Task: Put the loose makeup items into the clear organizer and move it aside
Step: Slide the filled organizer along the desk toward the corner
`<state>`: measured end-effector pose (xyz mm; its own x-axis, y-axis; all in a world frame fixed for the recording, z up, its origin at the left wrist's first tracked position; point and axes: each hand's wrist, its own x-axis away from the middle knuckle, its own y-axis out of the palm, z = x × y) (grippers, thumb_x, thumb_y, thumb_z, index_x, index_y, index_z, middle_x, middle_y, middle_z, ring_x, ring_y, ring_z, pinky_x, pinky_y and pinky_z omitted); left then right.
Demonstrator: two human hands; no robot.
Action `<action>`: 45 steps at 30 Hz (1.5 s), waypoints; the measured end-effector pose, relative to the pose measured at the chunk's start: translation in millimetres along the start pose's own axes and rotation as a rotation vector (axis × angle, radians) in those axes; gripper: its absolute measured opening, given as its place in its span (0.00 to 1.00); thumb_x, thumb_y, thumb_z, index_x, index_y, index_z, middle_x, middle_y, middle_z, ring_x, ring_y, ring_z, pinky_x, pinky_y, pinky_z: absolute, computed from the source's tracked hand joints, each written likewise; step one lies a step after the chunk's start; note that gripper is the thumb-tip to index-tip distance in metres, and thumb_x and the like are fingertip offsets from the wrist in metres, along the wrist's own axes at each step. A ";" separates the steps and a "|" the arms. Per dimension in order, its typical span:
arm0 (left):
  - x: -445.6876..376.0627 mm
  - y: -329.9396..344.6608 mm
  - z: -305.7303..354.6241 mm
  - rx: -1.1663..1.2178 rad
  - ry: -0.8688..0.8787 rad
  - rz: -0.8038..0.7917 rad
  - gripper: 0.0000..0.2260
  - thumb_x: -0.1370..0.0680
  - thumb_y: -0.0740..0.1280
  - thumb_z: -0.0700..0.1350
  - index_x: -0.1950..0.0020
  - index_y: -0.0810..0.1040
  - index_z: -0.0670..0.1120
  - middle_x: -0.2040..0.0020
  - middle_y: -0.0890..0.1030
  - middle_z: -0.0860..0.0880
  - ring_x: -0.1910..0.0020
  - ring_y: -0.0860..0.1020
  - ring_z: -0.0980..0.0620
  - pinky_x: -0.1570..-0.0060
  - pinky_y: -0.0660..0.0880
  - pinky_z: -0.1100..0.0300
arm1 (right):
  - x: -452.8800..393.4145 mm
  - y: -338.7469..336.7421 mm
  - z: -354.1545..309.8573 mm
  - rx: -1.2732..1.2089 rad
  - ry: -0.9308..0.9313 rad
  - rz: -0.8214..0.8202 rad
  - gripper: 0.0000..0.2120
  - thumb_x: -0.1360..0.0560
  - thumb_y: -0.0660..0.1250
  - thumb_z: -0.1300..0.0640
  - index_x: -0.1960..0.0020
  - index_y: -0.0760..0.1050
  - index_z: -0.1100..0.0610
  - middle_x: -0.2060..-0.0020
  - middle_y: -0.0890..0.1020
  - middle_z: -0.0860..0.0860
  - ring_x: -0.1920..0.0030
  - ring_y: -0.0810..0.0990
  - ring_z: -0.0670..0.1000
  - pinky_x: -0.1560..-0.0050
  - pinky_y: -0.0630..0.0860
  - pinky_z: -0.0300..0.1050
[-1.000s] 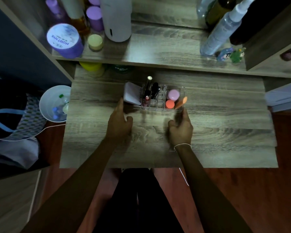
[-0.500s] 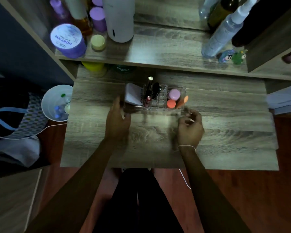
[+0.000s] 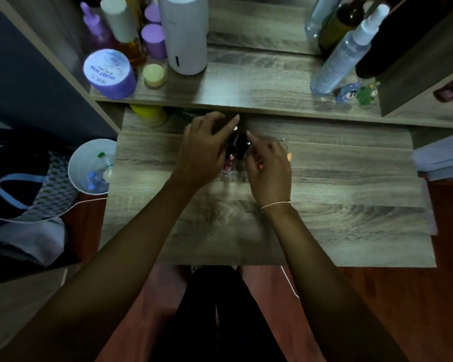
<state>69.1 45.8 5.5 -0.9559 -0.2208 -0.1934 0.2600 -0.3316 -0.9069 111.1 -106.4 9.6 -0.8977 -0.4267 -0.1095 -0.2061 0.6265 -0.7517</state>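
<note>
Both hands sit over the clear organizer (image 3: 246, 163) at the centre of the frame, on the wooden desk (image 3: 338, 194) just below the shelf edge. The left hand (image 3: 203, 150) covers the organizer's left part, its fingers curled and reaching toward the tops of the dark tubes (image 3: 239, 146) that stand in the middle slots. Whether those fingers grip a tube or only touch it is hidden by the back of the hand, so I cannot tell. The right hand (image 3: 270, 168) hovers over the right part with the forefinger and thumb drawn close in a loose pinch – again, I cannot tell if anything is held. A small red-labelled bottle (image 3: 230, 163) shows between the two hands, and a bit of orange (image 3: 289, 157) peeks past the right hand.

The organizer looks like thin, rigid, smooth plastic – probably light in itself, somewhat slippery, and prone to crack if squeezed or knocked. The tall tubes stand loosely in open slots, so they would likely tip or rattle out if the box were tilted. A sound hold would be both short ends, low on the walls, keeping it level; sliding it across the desk seems safer than lifting. No loose makeup shows on the bare desk.
</note>
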 end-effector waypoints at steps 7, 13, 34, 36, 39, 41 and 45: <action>2.9 8.0 -6.9 -0.072 0.001 -0.090 0.25 0.26 0.58 0.46 0.28 0.66 0.48 0.32 0.70 0.38 0.34 0.69 0.38 0.39 0.68 0.43 | 3.8 8.3 5.8 0.041 -0.046 0.011 0.21 0.25 0.65 0.61 0.33 0.75 0.55 0.49 0.79 0.58 0.48 0.77 0.58 0.52 0.78 0.52; 5.6 6.4 -5.4 -0.059 -0.005 -0.094 0.26 0.26 0.53 0.48 0.28 0.67 0.47 0.32 0.71 0.38 0.35 0.70 0.38 0.40 0.69 0.45 | 4.8 10.5 7.2 0.060 -0.075 0.029 0.20 0.25 0.66 0.63 0.33 0.75 0.57 0.49 0.79 0.60 0.49 0.77 0.57 0.55 0.77 0.48; 39.6 30.5 -50.6 0.626 -0.343 -0.227 0.29 0.31 0.76 0.39 0.33 0.69 0.42 0.39 0.77 0.44 0.40 0.76 0.48 0.44 0.73 0.58 | 12.3 2.8 97.4 -0.192 0.386 -0.171 0.46 0.34 0.78 0.54 0.24 0.56 0.54 0.28 0.70 0.53 0.28 0.68 0.53 0.28 0.67 0.50; 43.2 35.5 -52.5 0.598 -0.349 -0.256 0.31 0.32 0.75 0.38 0.31 0.68 0.41 0.36 0.77 0.41 0.38 0.75 0.45 0.41 0.73 0.55 | 11.9 5.4 98.0 -0.146 0.356 -0.183 0.41 0.33 0.77 0.52 0.26 0.60 0.54 0.33 0.75 0.53 0.33 0.73 0.54 0.34 0.72 0.49; 48.2 43.2 -53.4 0.555 -0.390 -0.250 0.29 0.30 0.76 0.41 0.32 0.69 0.42 0.37 0.78 0.41 0.38 0.76 0.44 0.40 0.73 0.52 | 13.3 9.0 99.0 -0.090 0.346 -0.155 0.32 0.31 0.75 0.49 0.31 0.66 0.54 0.39 0.78 0.54 0.38 0.76 0.57 0.38 0.75 0.52; 50.3 46.7 -51.3 0.536 -0.437 -0.244 0.27 0.29 0.74 0.45 0.32 0.69 0.44 0.37 0.79 0.42 0.39 0.77 0.44 0.41 0.73 0.53 | 12.7 10.5 100.7 -0.055 0.354 -0.158 0.29 0.29 0.72 0.47 0.32 0.67 0.54 0.37 0.77 0.55 0.35 0.73 0.59 0.36 0.74 0.59; 54.4 52.3 -47.7 0.545 -0.445 -0.170 0.26 0.27 0.72 0.46 0.31 0.68 0.44 0.38 0.80 0.43 0.40 0.77 0.45 0.46 0.72 0.58 | 10.4 11.8 107.1 0.014 0.354 -0.146 0.28 0.27 0.70 0.45 0.31 0.68 0.53 0.28 0.69 0.59 0.26 0.63 0.62 0.29 0.66 0.63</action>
<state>24.2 60.2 -70.3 -0.8735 -0.4392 0.2101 0.2543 -0.7795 -0.5724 141.1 -173.3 -70.1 -0.9386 -0.2579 0.2292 -0.3390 0.5655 -0.7519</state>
